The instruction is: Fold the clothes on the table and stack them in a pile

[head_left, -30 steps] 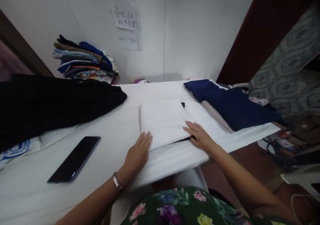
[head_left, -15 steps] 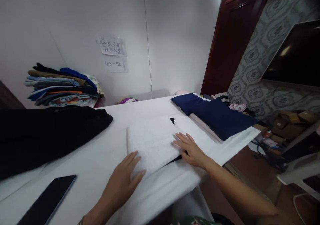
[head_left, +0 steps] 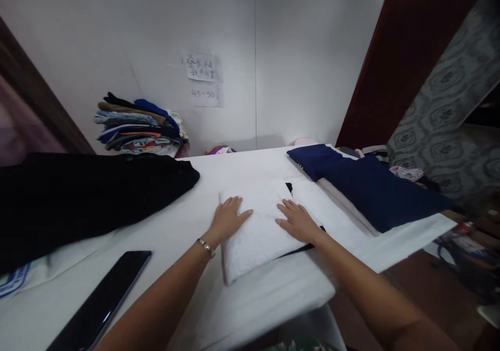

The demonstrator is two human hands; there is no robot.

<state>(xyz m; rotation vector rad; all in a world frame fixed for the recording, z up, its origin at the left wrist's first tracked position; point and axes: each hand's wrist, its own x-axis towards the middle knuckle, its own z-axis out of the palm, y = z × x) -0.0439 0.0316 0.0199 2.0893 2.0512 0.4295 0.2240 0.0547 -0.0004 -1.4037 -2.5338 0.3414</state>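
Observation:
A folded white fluffy garment (head_left: 258, 241) lies on the white-covered table (head_left: 183, 247) in front of me. My left hand (head_left: 230, 218) rests flat on its left side, fingers spread. On its right side lies my right hand (head_left: 297, 221), open too, palm down. Some black material (head_left: 299, 250) peeks out from under the right and near edges of the garment. Another part of white cloth (head_left: 324, 210) extends to the right of it. Neither hand grips anything.
Black clothing (head_left: 89, 200) covers the table's left side, with a dark phone (head_left: 105, 299) nearer me. Navy clothing (head_left: 359, 184) lies at the right. Behind stands a stack of folded clothes (head_left: 140, 127). Handwritten paper signs (head_left: 205, 69) hang on the wall.
My left hand has moved from the garment's near left corner farther up onto its left side. The right hand stays on the right part. The view has turned left.

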